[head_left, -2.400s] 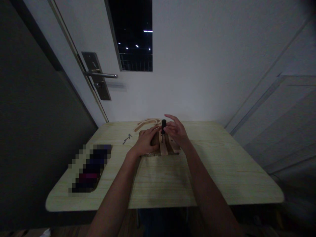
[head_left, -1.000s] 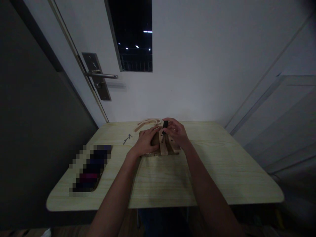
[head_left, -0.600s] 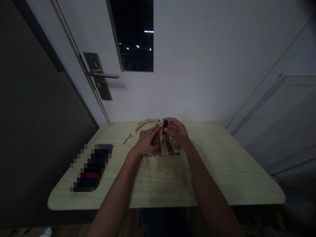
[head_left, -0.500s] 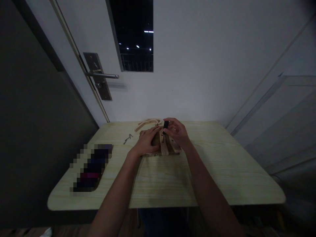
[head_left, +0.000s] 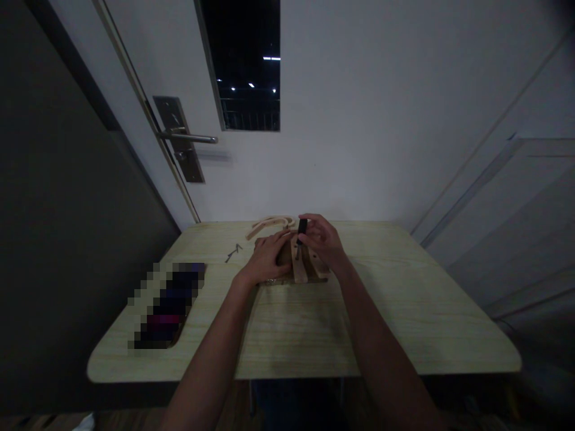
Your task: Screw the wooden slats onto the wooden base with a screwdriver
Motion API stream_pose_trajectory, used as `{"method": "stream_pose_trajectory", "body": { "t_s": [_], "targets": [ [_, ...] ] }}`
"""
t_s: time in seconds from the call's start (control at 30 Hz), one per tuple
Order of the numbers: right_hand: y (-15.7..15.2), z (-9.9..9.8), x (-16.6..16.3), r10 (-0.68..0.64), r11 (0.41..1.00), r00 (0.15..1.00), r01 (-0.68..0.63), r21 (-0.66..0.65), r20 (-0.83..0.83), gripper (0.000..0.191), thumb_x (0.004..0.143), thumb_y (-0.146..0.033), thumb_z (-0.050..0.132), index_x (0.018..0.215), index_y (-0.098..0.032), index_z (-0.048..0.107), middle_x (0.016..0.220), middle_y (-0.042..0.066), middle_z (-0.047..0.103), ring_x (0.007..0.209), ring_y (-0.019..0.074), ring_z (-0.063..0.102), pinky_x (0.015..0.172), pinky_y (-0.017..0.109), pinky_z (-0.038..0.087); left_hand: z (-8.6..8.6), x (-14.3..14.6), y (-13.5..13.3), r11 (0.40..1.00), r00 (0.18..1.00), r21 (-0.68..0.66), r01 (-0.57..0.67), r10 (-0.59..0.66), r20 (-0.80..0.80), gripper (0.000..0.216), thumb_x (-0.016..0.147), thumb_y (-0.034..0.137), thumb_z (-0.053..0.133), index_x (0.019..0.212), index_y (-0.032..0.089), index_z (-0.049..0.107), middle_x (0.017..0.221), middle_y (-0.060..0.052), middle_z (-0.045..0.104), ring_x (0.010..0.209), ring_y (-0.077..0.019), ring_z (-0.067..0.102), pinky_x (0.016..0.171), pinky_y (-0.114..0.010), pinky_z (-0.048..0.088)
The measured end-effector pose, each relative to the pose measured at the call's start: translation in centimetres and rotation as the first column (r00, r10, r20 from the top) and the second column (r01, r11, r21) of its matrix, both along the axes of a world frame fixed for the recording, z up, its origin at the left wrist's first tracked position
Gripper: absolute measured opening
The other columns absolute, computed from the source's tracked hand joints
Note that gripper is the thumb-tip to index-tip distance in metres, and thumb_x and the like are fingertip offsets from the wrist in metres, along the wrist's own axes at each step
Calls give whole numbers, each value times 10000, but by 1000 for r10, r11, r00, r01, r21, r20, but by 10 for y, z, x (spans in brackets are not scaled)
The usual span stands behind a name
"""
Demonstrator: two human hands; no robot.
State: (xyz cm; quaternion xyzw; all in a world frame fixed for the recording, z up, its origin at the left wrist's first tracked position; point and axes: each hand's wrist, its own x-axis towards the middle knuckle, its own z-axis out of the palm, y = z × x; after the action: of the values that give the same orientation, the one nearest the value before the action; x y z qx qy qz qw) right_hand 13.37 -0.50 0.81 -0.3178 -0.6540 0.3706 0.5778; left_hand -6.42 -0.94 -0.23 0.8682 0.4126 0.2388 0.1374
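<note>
In the head view, my right hand [head_left: 326,242] grips the black handle of a screwdriver [head_left: 302,230], its shaft pointing down onto a pale wooden strip [head_left: 300,269]. That strip lies across a brown board [head_left: 284,256], and another pale strip [head_left: 320,267] sits to its right, partly under my right hand. My left hand [head_left: 266,258] lies spread on the left part of the board, thumb and fingers apart. Whether a screw stands under the screwdriver tip is too small to tell.
Loose curved wooden pieces [head_left: 269,222] lie behind my left hand. Several dark screws [head_left: 233,253] lie to the left. A pixelated phone-like object [head_left: 173,305] rests on the left of the table [head_left: 404,311]. Beyond the back edge stands a white door [head_left: 350,149] with a metal handle [head_left: 193,138].
The whole view has shifted very slightly. Both hands, the screwdriver and the wooden strips keep nearly the same places.
</note>
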Motion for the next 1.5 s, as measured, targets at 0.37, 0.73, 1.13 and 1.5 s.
{"method": "stream_pose_trajectory", "body": {
  "t_s": [0.37, 0.73, 1.13, 1.5],
  "targets": [
    [-4, 5, 2, 102, 994, 995, -102, -29, 7, 448, 824, -478, 753, 1221, -294, 654, 1175, 63, 704, 1041, 218, 694, 930, 397, 586, 0, -1, 0, 1000, 999, -3, 19, -19, 34, 811, 749, 316, 656, 1515, 218, 409, 1624, -150, 389, 1474, -370, 398, 1166, -588, 341],
    [2, -4, -2, -14, 1000, 1000, 14, 7, -23, 428, 755, -396, 818, 1110, -308, 595, 982, 2, 627, 785, 146, 625, 703, 296, 577, -2, 0, 2, 1000, 1000, 19, 3, -3, -12, 799, 755, 328, 645, 1509, 207, 409, 1606, -164, 410, 1450, -389, 423, 1153, -614, 349],
    [1, -3, 0, 80, 996, 996, -81, -20, -41, 442, 800, -453, 777, 1160, -295, 575, 1006, 20, 676, 830, 163, 680, 767, 324, 587, -1, 0, 1, 1000, 1000, 10, 12, -12, 0, 807, 761, 305, 643, 1523, 215, 393, 1616, -159, 394, 1470, -378, 399, 1148, -606, 350],
    [0, -1, -1, -19, 999, 1000, 19, 32, -7, 367, 803, -394, 764, 1126, -292, 622, 962, 12, 640, 774, 147, 633, 680, 294, 576, -2, -1, 1, 1000, 1000, 14, 0, 0, -10, 796, 758, 319, 644, 1508, 191, 412, 1610, -170, 403, 1459, -384, 415, 1157, -604, 345]
  ]
}}
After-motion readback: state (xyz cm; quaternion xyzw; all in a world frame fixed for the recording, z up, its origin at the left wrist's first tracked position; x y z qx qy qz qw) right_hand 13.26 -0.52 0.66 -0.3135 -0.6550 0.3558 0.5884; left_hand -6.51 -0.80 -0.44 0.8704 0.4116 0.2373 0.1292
